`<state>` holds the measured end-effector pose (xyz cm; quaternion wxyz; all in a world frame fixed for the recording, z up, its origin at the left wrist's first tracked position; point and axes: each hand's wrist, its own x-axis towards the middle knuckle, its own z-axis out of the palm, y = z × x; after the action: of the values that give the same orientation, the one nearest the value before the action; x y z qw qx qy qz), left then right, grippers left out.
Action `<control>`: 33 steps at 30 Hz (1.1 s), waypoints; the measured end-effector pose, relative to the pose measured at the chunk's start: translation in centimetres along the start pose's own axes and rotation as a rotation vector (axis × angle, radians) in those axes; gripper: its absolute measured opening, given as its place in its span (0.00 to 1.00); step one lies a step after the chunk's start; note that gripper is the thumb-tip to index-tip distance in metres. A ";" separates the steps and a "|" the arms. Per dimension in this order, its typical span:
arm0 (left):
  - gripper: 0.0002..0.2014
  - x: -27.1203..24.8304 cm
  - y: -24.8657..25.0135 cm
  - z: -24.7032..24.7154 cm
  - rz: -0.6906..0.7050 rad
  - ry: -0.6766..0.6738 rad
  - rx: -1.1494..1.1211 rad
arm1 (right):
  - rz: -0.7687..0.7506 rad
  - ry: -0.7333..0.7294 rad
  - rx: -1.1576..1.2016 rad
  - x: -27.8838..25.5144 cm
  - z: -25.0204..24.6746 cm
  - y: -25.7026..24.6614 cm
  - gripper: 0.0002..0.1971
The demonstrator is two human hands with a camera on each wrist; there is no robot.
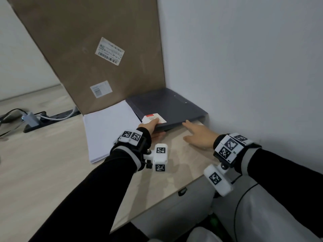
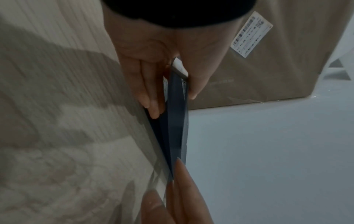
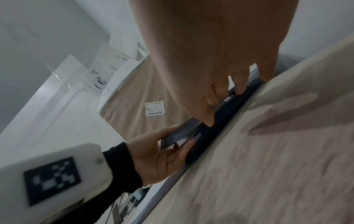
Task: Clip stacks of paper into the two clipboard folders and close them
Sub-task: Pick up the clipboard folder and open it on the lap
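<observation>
Starting out: left hand (image 1: 151,126) pinching near corner of dark clipboard folders (image 1: 172,106), thumb on top, fingers under; right hand (image 1: 196,136) spread flat at their front edge. Paper stack (image 1: 110,127) just beside, unclipped. Hemmed by wall (image 1: 244,67) and cardboard box (image 1: 97,49); open desk (image 1: 43,163) leftward.

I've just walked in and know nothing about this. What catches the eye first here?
A tall brown cardboard box with white shipping labels leans at the back of the pale wooden desk. Before it, dark blue clipboard folders lie in the wall corner beside a white paper stack. The left hand grips the folders' near edge; the right hand reaches alongside.
</observation>
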<state>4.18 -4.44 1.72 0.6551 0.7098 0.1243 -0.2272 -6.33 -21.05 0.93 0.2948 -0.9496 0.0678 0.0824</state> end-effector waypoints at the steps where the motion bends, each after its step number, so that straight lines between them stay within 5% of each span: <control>1: 0.12 -0.2 0.1 0.3 -0.012 -0.004 -0.054 | -0.003 0.007 0.028 -0.1 0.0 0.1 0.33; 5: 0.17 -1.0 0.3 0.8 0.095 -0.006 -0.282 | 0.000 0.220 0.172 -0.8 -0.6 0.2 0.24; 9: 0.15 -3.3 -0.8 -1.2 0.245 -0.045 -0.272 | 0.028 0.407 0.448 -2.5 -1.3 1.3 0.24; 15: 0.14 -9.8 -4.9 -5.5 0.309 -0.157 -0.245 | 0.130 0.261 0.698 -5.3 -0.2 3.0 0.42; 20: 0.18 -14.4 -9.2 -7.5 0.299 -0.183 -0.223 | 0.055 0.301 0.924 -9.1 1.9 2.2 0.19; 33: 0.19 -22.9 -18.3 -7.4 0.167 -0.222 -0.141 | 0.002 0.335 0.870 -20.1 5.8 3.1 0.22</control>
<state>-23.15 7.69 -2.90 0.7295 0.6405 0.0072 -0.2399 -27.19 -18.62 -1.54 0.6507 -0.7378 0.1437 -0.1077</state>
